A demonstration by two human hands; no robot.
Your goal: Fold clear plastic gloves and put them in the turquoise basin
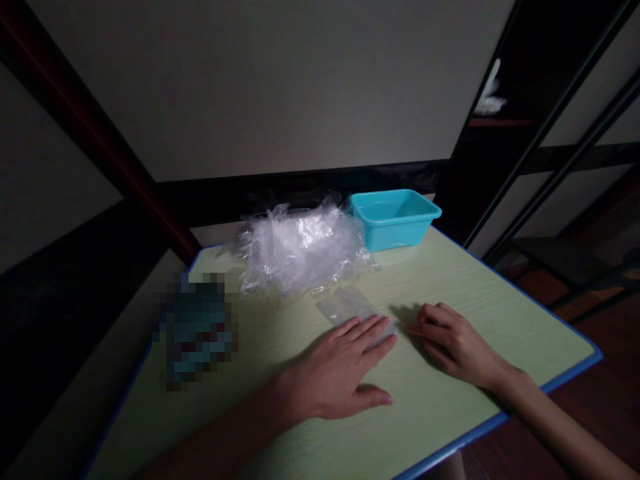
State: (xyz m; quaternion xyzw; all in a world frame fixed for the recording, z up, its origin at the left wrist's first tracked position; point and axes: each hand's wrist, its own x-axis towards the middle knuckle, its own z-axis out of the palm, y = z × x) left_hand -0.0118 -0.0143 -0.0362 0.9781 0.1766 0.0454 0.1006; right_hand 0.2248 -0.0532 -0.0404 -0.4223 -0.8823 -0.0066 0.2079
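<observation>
Clear plastic piece: flat on tabletop, partly under left hand. Left grip: spread flat, clasping nothing. Right hand: fingers curled near the piece's near end; whether that grip holds anything, cannot tell. Risks: thin film may crease or skid under uneven pressure; loose plastic pile, just beyond, might slump onto it.

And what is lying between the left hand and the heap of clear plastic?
In the head view, a flat piece of clear plastic lies there on the table, its near part under the left hand.
</observation>
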